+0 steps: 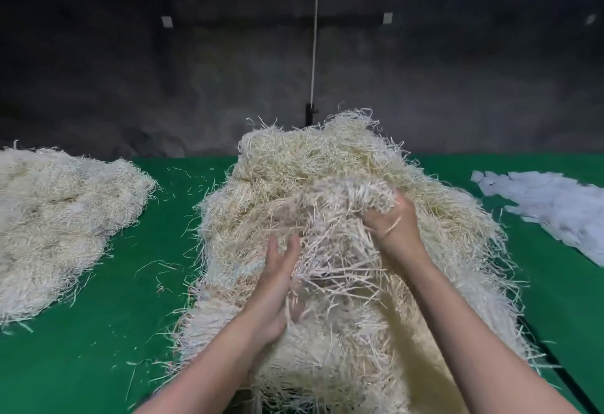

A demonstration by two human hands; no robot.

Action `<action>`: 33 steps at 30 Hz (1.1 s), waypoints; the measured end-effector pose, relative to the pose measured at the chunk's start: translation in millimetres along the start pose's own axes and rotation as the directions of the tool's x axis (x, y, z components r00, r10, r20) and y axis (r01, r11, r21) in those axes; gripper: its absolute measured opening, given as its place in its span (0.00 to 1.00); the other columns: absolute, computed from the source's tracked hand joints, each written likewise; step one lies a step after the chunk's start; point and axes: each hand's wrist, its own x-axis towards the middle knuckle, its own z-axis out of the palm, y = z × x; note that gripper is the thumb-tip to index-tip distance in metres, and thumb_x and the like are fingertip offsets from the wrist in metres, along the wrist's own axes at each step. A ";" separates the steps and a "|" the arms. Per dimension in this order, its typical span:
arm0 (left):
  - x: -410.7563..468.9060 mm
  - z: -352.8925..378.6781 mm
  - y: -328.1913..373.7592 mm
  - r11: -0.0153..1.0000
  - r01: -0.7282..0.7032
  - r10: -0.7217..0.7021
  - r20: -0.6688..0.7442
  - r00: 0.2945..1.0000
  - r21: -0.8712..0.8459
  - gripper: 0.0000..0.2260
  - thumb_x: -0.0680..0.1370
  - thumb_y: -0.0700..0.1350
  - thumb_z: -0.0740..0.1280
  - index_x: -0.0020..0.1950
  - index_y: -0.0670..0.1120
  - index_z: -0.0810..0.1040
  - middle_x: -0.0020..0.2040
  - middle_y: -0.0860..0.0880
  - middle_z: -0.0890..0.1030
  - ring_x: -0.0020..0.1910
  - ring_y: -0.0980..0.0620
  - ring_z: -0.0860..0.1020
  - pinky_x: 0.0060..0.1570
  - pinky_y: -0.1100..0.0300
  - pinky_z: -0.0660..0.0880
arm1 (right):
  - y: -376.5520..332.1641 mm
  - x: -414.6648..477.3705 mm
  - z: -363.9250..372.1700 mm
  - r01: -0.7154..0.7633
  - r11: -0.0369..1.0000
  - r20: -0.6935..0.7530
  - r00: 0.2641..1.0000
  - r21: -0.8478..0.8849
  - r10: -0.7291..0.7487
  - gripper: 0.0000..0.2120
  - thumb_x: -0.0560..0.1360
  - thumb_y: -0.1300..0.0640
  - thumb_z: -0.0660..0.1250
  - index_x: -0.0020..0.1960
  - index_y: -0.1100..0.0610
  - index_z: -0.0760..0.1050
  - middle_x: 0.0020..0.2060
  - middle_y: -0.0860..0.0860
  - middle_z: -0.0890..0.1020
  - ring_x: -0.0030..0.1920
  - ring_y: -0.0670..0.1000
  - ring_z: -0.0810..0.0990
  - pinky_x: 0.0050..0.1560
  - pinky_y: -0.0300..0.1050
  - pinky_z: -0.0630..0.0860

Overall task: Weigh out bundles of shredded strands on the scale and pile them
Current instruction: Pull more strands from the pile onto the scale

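Well left of the left hand (277, 286), a flat pile of pale strands (58, 217) lies on the green desk (130, 332). The left hand, fingers straight and spread, presses against the side of the big central heap (294, 158). Just right of it, the right hand (392, 225) grips a lifted bundle of strands (346, 204), fingers curled into it. Farther right lie white paper slips (555, 207).

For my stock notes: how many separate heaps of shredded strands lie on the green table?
2. A large heap in the middle, where the right hand grips a bundle; a flatter heap at the left, cut by the frame edge. Others may lie outside view.
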 end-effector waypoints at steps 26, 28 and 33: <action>4.1 -9.7 71.5 0.985 -0.062 0.110 -0.307 0.945 0.162 0.04 0.78 0.45 0.62 0.46 0.53 0.76 0.57 0.51 0.75 0.55 0.51 0.74 0.52 0.56 0.70 | 43.7 -18.8 28.5 -0.143 0.973 0.592 0.774 -0.182 0.225 0.20 0.78 0.41 0.53 0.65 0.49 0.68 0.63 0.51 0.71 0.59 0.49 0.73 0.64 0.44 0.68; 6.1 -21.6 73.2 0.980 -0.058 0.123 -0.356 0.927 0.189 0.05 0.78 0.46 0.62 0.52 0.51 0.76 0.62 0.50 0.70 0.61 0.51 0.67 0.58 0.53 0.65 | 57.9 -20.6 24.4 -0.083 0.979 0.620 0.763 -0.187 0.183 0.14 0.77 0.41 0.56 0.50 0.49 0.73 0.48 0.45 0.75 0.46 0.42 0.74 0.61 0.47 0.70; 12.3 -21.6 48.0 0.984 0.064 0.008 -0.398 0.918 0.167 0.27 0.74 0.47 0.66 0.71 0.43 0.64 0.74 0.40 0.61 0.69 0.40 0.64 0.64 0.46 0.64 | 84.3 -14.9 -23.9 0.055 0.892 0.501 0.842 -0.448 0.200 0.09 0.77 0.48 0.62 0.39 0.49 0.70 0.39 0.42 0.72 0.34 0.34 0.70 0.41 0.34 0.74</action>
